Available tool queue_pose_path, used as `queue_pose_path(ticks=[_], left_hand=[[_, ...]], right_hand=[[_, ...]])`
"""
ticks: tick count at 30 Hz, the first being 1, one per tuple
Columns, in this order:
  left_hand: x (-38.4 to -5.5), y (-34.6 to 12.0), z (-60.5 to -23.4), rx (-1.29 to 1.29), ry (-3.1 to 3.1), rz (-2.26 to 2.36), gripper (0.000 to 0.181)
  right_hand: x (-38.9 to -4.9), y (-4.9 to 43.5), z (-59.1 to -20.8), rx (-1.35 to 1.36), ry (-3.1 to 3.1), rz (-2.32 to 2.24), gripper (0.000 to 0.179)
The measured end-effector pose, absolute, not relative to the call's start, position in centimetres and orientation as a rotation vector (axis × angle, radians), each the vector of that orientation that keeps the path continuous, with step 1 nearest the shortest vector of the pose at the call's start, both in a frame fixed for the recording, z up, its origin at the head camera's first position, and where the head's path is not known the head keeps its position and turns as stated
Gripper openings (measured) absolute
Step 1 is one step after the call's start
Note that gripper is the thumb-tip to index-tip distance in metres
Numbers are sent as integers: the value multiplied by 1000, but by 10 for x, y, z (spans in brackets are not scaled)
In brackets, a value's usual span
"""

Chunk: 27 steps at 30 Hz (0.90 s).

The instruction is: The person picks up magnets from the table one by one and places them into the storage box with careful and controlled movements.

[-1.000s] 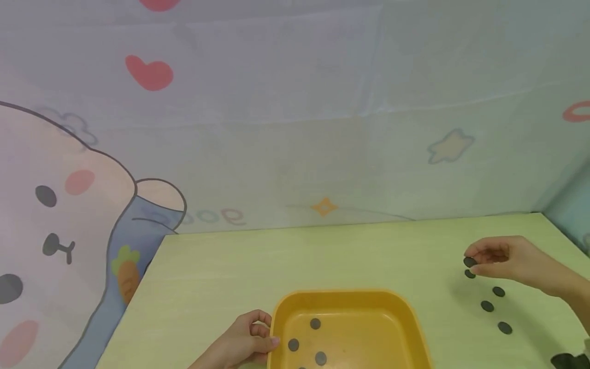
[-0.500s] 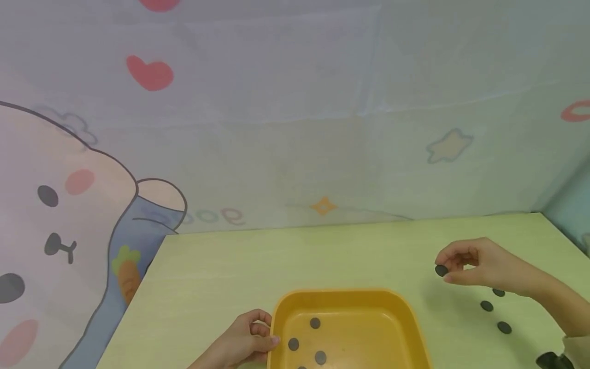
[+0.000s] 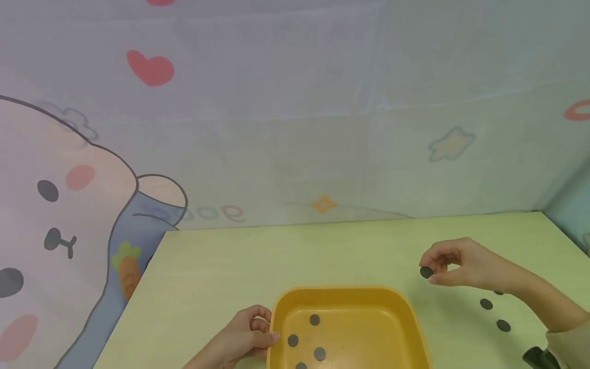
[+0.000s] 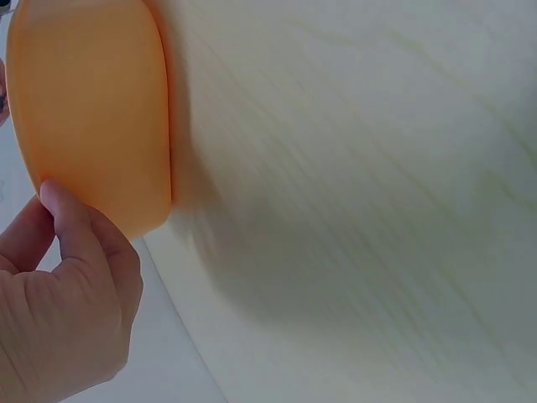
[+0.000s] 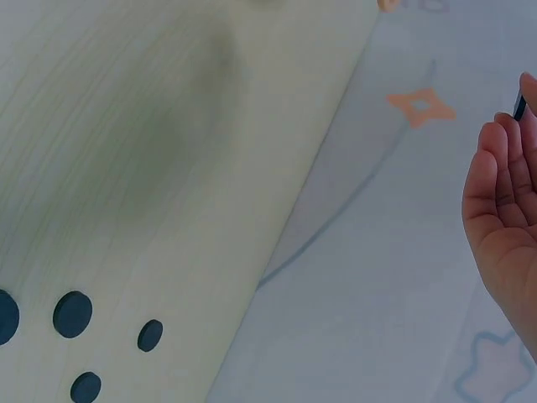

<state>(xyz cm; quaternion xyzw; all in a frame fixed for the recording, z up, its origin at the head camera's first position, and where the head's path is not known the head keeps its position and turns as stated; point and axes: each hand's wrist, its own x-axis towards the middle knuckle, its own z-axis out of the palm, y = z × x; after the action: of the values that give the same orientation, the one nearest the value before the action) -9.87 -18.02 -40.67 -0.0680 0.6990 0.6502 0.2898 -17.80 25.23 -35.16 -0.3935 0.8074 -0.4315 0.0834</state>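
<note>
My left hand (image 3: 241, 335) grips the left wall of a yellow tray (image 3: 345, 294), its thumb over the rim. The left wrist view shows those fingers on the rim of the tray (image 4: 101, 126) from outside. Several dark round discs (image 3: 320, 353) lie in the left part of the tray. Above the table, right of the tray, my right hand (image 3: 467, 264) pinches one dark disc (image 3: 426, 272) between thumb and fingertips. Only a thin edge of that disc (image 5: 519, 104) shows in the right wrist view.
Several loose dark discs (image 3: 503, 325) lie on the pale yellow-green table (image 3: 221, 271), under and right of my right forearm. They appear at lower left in the right wrist view as discs (image 5: 73, 315). A printed cloth (image 3: 295, 128) hangs behind the table.
My right hand has moved left toward the tray with the pinched disc, away from the loose discs. My left hand keeps its grip on the tray, which stays in place.
</note>
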Motion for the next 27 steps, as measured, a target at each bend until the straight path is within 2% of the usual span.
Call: queue_pose_path(ticks=[27], left_hand=[[-96,-181,-402,-166,1863,1720,27]], right_hand=[[-175,202,-336,-1229,2224,-1264,16]])
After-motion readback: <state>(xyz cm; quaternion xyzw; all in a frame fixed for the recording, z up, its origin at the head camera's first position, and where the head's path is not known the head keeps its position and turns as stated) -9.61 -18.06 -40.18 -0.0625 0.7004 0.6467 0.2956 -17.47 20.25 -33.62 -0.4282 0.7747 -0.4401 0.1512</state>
